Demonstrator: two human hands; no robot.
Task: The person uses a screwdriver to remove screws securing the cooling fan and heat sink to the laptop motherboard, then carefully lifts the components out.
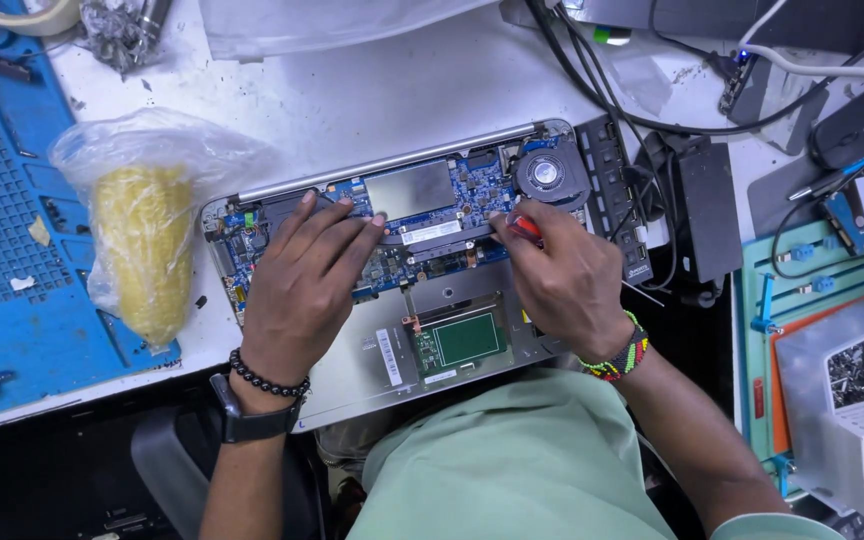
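White bench surface carried an opened laptop, base cover off, blue circuit board exposed near its hinge edge. Left hand lay flat on the board, fingers spread, gripping nothing. Right hand was closed around a red-handled screwdriver, tip hidden at the board. Cooling fan sat just beyond. Bagged yellow item lay left, partly on a blue mat.
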